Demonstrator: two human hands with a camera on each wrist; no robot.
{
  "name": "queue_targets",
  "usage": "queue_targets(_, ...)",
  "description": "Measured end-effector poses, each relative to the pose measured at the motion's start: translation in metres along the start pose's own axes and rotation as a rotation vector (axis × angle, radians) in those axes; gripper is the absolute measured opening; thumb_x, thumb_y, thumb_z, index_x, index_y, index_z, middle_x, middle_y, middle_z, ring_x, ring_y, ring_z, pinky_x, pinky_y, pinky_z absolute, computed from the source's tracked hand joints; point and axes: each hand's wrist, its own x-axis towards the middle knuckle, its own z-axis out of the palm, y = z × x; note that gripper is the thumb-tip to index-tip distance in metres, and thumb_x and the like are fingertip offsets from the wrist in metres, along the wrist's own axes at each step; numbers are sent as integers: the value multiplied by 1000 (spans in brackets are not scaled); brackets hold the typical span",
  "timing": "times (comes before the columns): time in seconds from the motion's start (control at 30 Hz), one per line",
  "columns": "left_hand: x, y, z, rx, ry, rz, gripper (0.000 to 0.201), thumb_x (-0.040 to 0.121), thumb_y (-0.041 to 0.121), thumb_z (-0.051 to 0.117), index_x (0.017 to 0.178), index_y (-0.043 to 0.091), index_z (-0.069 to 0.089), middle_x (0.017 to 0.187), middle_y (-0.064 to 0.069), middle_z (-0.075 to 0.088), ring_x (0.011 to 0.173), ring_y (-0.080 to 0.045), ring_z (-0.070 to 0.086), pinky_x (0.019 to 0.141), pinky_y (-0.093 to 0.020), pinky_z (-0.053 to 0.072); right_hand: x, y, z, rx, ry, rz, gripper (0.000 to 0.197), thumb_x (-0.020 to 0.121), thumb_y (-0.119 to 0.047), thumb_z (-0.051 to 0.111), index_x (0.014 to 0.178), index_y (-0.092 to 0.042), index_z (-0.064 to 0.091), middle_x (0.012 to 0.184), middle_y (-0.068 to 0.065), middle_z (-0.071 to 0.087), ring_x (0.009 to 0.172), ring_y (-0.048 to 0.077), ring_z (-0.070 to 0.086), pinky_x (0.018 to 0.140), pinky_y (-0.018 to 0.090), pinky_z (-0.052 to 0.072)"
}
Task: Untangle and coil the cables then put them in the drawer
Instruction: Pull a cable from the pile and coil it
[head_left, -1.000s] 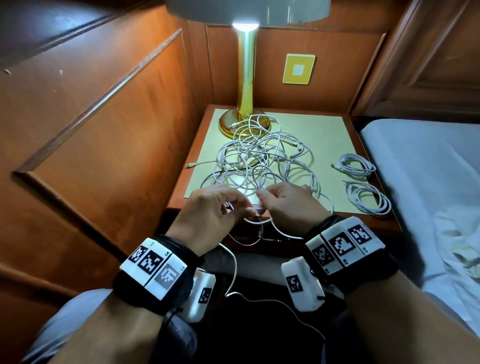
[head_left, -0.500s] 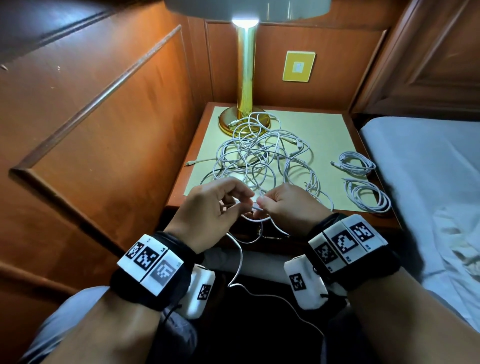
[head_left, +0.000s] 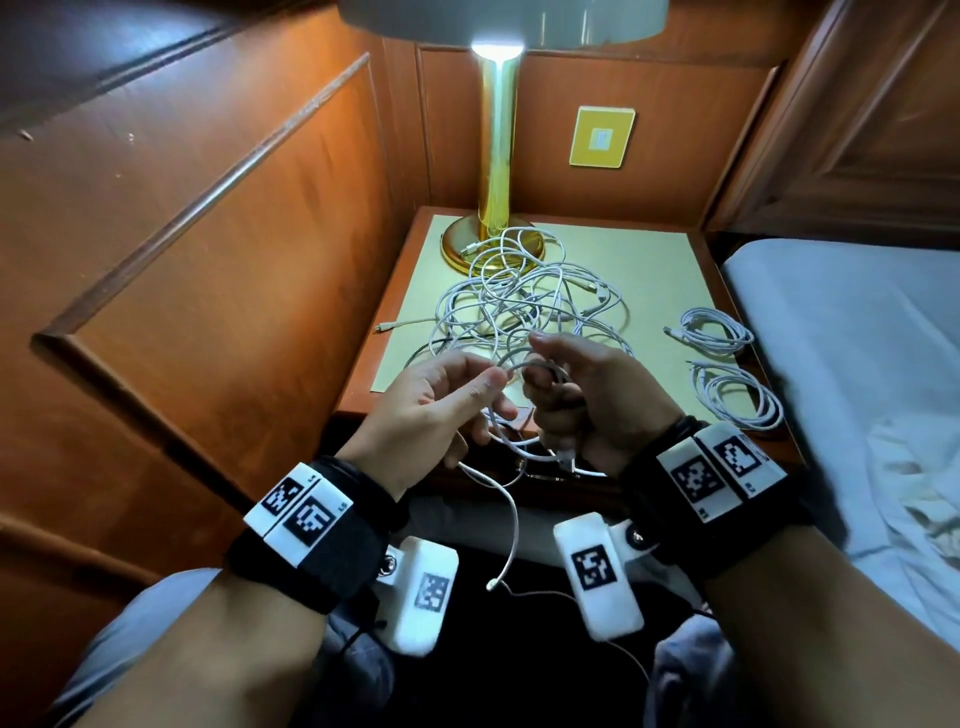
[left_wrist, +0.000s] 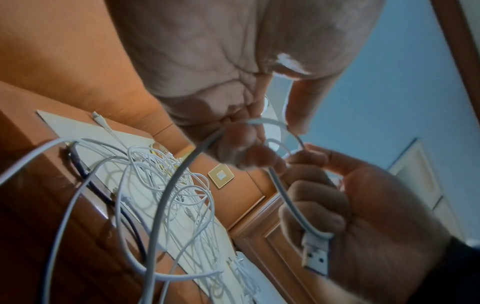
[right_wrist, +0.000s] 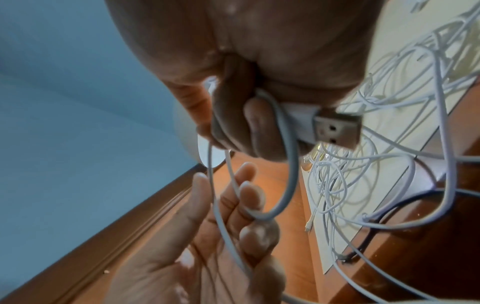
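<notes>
A white USB cable (head_left: 535, 368) arcs between my two hands in front of the nightstand. My left hand (head_left: 488, 384) pinches it between thumb and fingers (left_wrist: 241, 148). My right hand (head_left: 545, 374) has its fingers curled round a loop of it, and the USB plug (right_wrist: 335, 127) sticks out at the heel of the palm (left_wrist: 315, 253). The cable's small far connector (head_left: 492, 585) dangles over my lap. Behind the hands, a tangle of white cables (head_left: 524, 306) lies on the nightstand's pale mat (head_left: 639, 270). Two coiled cables (head_left: 719, 332) (head_left: 740, 400) lie on the right.
A brass lamp base (head_left: 493, 244) stands at the back of the nightstand, with cable loops draped over it. Wood panelling (head_left: 208, 260) closes the left side. A bed with a white sheet (head_left: 857, 338) adjoins on the right. One loose plug (head_left: 384, 327) lies at the mat's left edge.
Both hands have lifted a little from the nightstand's front edge. The cable now forms a loop in the right hand, and its hanging tail has been drawn up shorter.
</notes>
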Motion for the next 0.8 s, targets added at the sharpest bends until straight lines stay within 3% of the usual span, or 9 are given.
queue_targets(0.13, 2, 2, -4, -103, 94, -29, 23, 94, 17, 66, 100, -5, 68, 70, -8, 65, 52, -13, 50, 35, -20, 34, 6, 2, -2, 52, 17, -11, 30, 97, -25, 43, 70, -15, 50, 53, -6, 32, 40, 9, 23, 44, 24, 25)
queue_targets(0.33, 5, 4, -10, -90, 231, -14, 10, 88, 10, 73, 85, 1, 70, 59, -7, 61, 41, -11, 40, 33, -19, 31, 14, 13, -6, -414, 134, -189, 29, 102, -17, 49, 87, -7, 71, 64, 5, 53, 50, 12, 51, 40, 20, 37)
queue_targets(0.43, 6, 2, -15, -13, 264, 34, 9, 86, 12, 76, 80, 8, 71, 59, -6, 64, 39, -12, 41, 35, -19, 34, 15, 12, -15, -533, 165, -167, 18, 96, -20, 63, 94, -9, 76, 74, 6, 61, 63, 15, 57, 50, 21, 46)
queue_targets(0.5, 5, 1, -16, 75, 277, 84, 9, 86, 13, 77, 79, 11, 72, 60, -4, 66, 39, -11, 44, 37, -21, 38, 15, 13, -19, -578, 183, -157, 15, 91, -23, 70, 94, -10, 78, 71, -1, 65, 65, 15, 59, 60, 27, 49)
queue_targets(0.57, 6, 0, -16, 149, 298, 123, 11, 87, 13, 77, 77, 15, 73, 60, -2, 67, 40, -8, 49, 40, -21, 43, 15, 12, -21, -603, 187, -158, 17, 90, -24, 71, 95, -10, 78, 67, -2, 66, 60, 13, 58, 64, 30, 51)
queue_targets(0.7, 7, -1, -14, 196, 330, 181, 13, 85, 13, 78, 75, 18, 73, 67, -4, 73, 55, -7, 63, 57, -20, 51, 13, 10, -20, -445, 169, -104, 17, 93, -18, 68, 97, -3, 74, 64, 7, 61, 57, 18, 62, 57, 26, 54)
queue_targets(0.8, 7, -3, -13, 171, 330, 180, 11, 85, 11, 78, 76, 17, 74, 70, -8, 73, 63, -17, 68, 64, -33, 58, 13, 9, -20, -547, 194, -177, 15, 93, -20, 68, 94, -6, 75, 74, 8, 66, 61, 16, 64, 60, 29, 58)
